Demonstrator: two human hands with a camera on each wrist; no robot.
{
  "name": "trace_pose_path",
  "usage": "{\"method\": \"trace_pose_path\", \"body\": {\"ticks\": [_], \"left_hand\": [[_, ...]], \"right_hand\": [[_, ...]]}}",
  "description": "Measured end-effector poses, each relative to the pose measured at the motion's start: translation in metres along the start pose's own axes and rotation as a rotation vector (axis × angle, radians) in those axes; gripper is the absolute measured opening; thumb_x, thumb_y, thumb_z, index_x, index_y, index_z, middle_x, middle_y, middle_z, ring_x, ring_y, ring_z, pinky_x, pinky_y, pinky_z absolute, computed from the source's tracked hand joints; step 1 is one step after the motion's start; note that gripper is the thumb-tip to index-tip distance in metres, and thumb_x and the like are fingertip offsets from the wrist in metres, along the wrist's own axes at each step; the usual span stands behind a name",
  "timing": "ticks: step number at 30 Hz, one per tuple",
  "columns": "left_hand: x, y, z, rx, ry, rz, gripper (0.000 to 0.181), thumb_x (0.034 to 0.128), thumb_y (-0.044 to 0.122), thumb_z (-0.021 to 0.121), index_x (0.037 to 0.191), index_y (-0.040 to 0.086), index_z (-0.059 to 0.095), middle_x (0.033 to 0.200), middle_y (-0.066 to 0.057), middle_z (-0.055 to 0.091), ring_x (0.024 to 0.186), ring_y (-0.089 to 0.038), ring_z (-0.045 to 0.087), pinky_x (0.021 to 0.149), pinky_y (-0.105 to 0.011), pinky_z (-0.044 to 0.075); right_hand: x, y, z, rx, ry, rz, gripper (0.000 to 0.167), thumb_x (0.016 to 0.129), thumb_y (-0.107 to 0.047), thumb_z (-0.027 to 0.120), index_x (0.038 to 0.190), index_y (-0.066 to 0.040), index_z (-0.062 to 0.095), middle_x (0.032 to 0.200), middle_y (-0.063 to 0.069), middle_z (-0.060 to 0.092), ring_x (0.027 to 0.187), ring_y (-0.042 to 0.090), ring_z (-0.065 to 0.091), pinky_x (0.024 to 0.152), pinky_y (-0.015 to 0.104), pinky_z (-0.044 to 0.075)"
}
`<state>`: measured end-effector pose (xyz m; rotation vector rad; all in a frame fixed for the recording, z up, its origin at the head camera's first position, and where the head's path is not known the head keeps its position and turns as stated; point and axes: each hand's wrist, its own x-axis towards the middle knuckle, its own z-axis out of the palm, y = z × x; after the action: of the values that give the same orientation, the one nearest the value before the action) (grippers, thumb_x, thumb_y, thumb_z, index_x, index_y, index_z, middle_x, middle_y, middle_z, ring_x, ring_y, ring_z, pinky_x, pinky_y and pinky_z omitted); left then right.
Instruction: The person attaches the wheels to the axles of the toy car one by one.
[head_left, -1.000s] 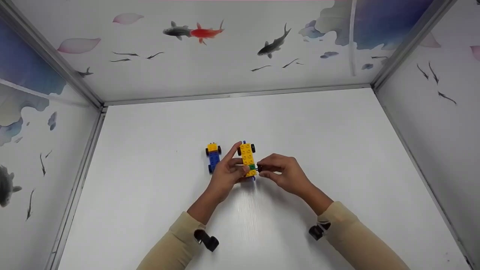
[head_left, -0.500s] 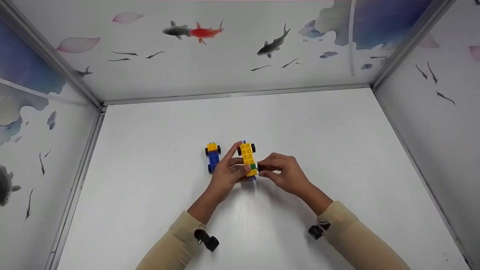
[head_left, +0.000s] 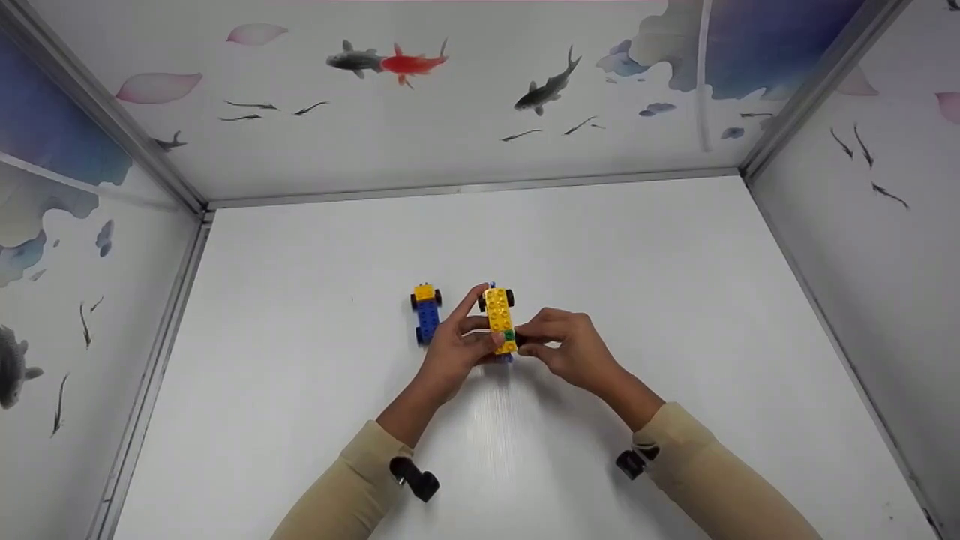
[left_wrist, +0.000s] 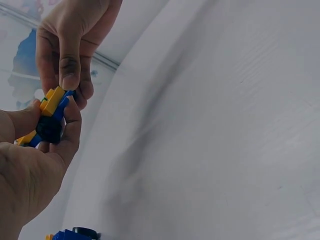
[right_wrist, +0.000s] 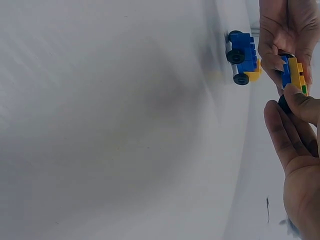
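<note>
My left hand grips a toy brick car with a studded yellow top, a blue base and a small green piece near its close end. Two black wheels show at the car's far end in the head view. Beside the near right side, my right hand pinches a black wheel between thumb and fingers, right up against the car. Fingers hide much of that wheel. In the left wrist view, another dark wheel shows between the left thumb and fingers.
A second toy car, blue with a yellow end and black wheels, stands on the white table just left of my left hand. Printed panels wall in the table at the back and sides.
The held car has shifted slightly right with my left hand, narrowing the gap to the wheel. My right hand keeps its pinch and has barely moved.
</note>
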<state>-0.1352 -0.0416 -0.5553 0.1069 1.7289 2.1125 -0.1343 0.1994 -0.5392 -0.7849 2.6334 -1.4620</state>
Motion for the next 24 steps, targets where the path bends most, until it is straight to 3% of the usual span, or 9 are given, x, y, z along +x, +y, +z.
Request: {"method": "trace_pose_path", "body": {"ticks": [12,24], "left_hand": [[0.0001,-0.0008,0.0008,-0.038,0.004,-0.022,0.088,0.1050,0.010,0.076,0.175,0.039,0.032,0.144,-0.019,0.067,0.123,-0.026,0.074,0.100,-0.041,0.067],[-0.0001,-0.0002,0.0011,-0.017,0.019,-0.051,0.087,0.1054,0.008,0.074,0.173,0.045,0.034,0.146,-0.018,0.067,0.124,-0.026,0.073,0.102,-0.039,0.066]], "right_hand": [[-0.0010,0.0039,0.0006,0.067,0.022,0.007,0.033,0.091,0.001,0.087,0.122,-0.010,0.086,0.105,0.005,0.080,0.100,0.021,0.081,0.091,0.031,0.068],[-0.0012,0.0015,0.0037,0.080,0.022,0.026,0.033,0.092,-0.001,0.087,0.124,-0.012,0.086,0.105,0.002,0.080,0.103,0.018,0.080,0.092,0.031,0.067]]}}
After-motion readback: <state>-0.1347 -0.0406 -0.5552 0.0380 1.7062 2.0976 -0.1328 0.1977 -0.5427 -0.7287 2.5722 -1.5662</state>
